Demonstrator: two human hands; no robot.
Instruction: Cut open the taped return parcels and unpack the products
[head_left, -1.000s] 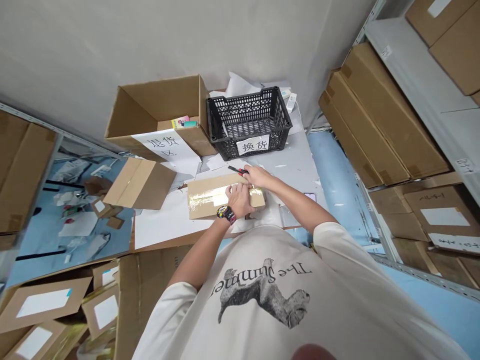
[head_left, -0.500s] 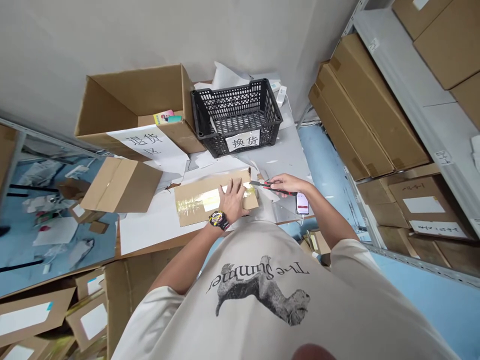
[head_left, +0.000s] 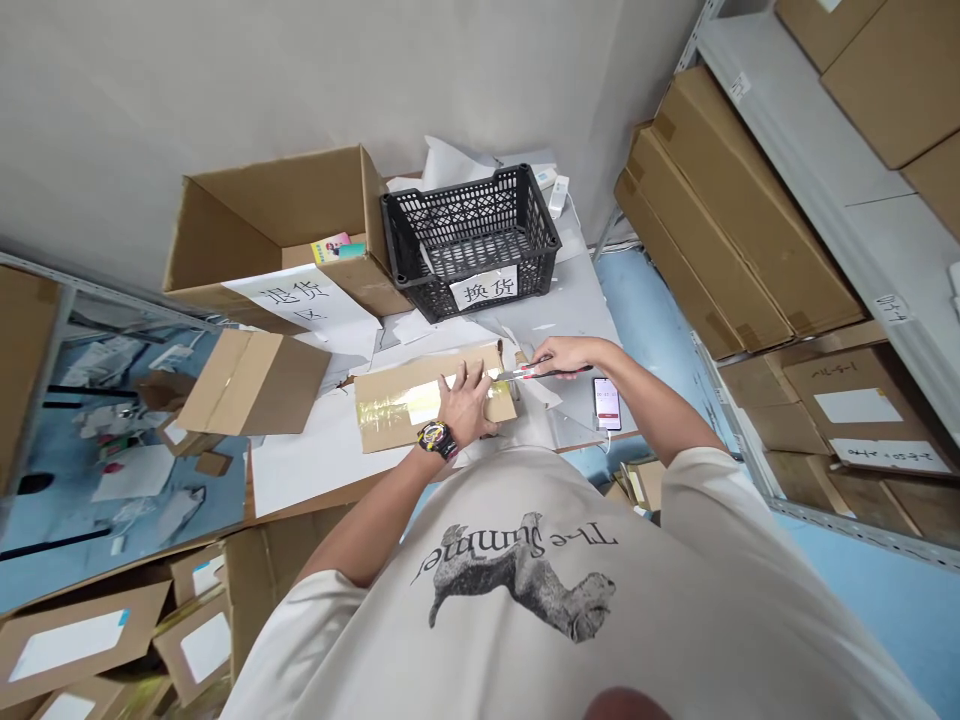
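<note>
L hand [head_left: 463,405] is pressing palm-down on the taped carton [head_left: 382,400], fingers spread, its grip not closing on anything; the carton is lying directly under it, nr the front edge of the desk [head_left: 577,315]. R hand [head_left: 562,358] is clenching its grip round the handle of a blk/red cutter [head_left: 536,373], and the blade is pointing L, its tip reaching the carton's R part, just beside the L hand's fingers. The carton's brown cardboard is showing shiny yellowish tape and a white label, text too small to read. A multicolored watch [head_left: 435,438] is circling the L wrist. Toward the desk's back edge, a blk plastic crate [head_left: 476,240] w/ latticed walls is bearing a paper label reading "换货"; left of it, a big open box [head_left: 270,205] is standing w/ a white sheet [head_left: 304,295] reading "退货区" hanging over its front, & a small colorful pack [head_left: 330,248] is showing inside. A closed plain box [head_left: 255,385] is sitting at the desk's L side. Nr the front R corner, a phone [head_left: 607,404] is lying screen-up w/ a white cable, screen text illegible. The off-white shirt [head_left: 517,560] is showing a b/w animal print & "The Summe…", upside down.
</note>
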